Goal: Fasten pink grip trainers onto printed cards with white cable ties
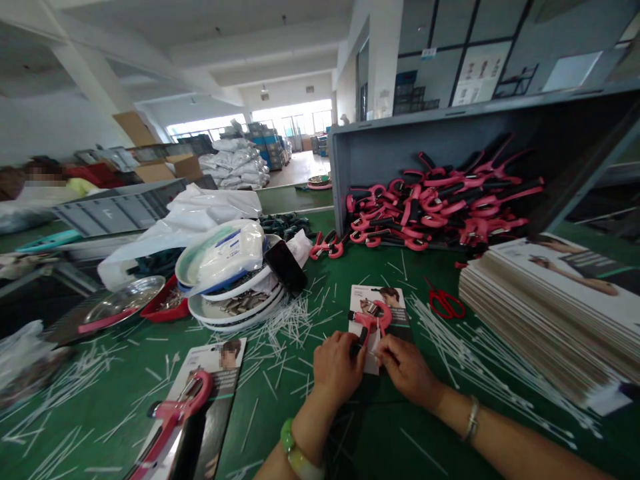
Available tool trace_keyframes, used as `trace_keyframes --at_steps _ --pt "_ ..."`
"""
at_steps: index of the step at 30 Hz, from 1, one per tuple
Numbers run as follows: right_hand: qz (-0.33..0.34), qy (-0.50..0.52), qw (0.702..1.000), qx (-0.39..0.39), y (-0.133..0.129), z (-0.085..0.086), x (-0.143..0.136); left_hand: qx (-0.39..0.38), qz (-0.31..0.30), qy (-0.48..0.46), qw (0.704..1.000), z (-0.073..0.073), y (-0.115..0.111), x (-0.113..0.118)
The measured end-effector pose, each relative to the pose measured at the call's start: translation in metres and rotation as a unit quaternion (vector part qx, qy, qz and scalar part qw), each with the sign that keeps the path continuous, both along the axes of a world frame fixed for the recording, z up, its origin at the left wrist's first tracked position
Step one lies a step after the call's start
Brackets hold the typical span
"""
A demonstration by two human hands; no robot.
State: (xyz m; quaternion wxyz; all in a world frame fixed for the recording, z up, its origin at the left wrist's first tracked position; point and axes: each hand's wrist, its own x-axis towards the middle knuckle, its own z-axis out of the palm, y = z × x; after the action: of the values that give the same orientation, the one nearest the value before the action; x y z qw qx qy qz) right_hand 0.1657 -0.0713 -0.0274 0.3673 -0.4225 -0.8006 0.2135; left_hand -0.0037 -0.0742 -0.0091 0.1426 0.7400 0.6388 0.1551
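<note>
A pair of pink pliers (384, 316) with dark handles lies on a printed backing card (404, 332) in front of me. My left hand (339, 365) is closed around the pliers' handle at the card's lower left. My right hand (411, 373) pinches close to the pliers' right side; whatever is between its fingertips is too small to make out. Long white cable ties (473, 363) are spread to the right of that hand. Another pair of pink pliers (173, 413) rests on a second backing card (227, 373) at the lower left.
A tipped grey crate (336, 177) holds many pink pliers. A stack of cards (530, 327) stands at the right, beside red-handled scissors (446, 305). Stacked bowls (200, 312), a phone (286, 268) and a red tray (167, 307) stand left. White strips litter the green tabletop (280, 427).
</note>
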Motion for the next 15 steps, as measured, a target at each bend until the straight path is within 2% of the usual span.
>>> trace_keyframes --at_steps 7,9,10,11,12,13,14,15 --pt "0.02 0.03 0.995 -0.088 -0.003 0.007 -0.002 0.009 -0.009 0.036 0.999 0.002 -0.003 0.004" --pt "0.033 0.011 0.993 -0.113 0.003 0.015 0.008 0.014 -0.006 0.029 0.999 0.0 -0.002 0.002" --pt "0.019 -0.006 0.993 -0.119 0.009 0.021 0.018 0.017 -0.003 0.021 1.0 -0.001 -0.001 -0.001" --pt "-0.016 -0.033 0.993 -0.116 0.017 0.026 0.031 0.02 -0.001 0.009 1.0 -0.003 0.0 -0.003" --pt "-0.089 -0.067 0.989 -0.101 0.027 0.032 0.046 0.022 -0.001 -0.008 1.0 -0.004 0.0 -0.006" --pt "-0.178 -0.13 0.971 -0.097 0.039 0.037 0.062 0.025 -0.002 -0.03 0.999 -0.005 0.001 -0.01" --pt "-0.257 -0.218 0.935 -0.111 0.05 0.042 0.077 0.031 -0.004 -0.058 0.998 -0.005 0.002 -0.012" --pt "-0.3 -0.314 0.888 -0.155 0.061 0.045 0.091 0.041 -0.005 -0.085 0.996 -0.005 0.002 -0.014"
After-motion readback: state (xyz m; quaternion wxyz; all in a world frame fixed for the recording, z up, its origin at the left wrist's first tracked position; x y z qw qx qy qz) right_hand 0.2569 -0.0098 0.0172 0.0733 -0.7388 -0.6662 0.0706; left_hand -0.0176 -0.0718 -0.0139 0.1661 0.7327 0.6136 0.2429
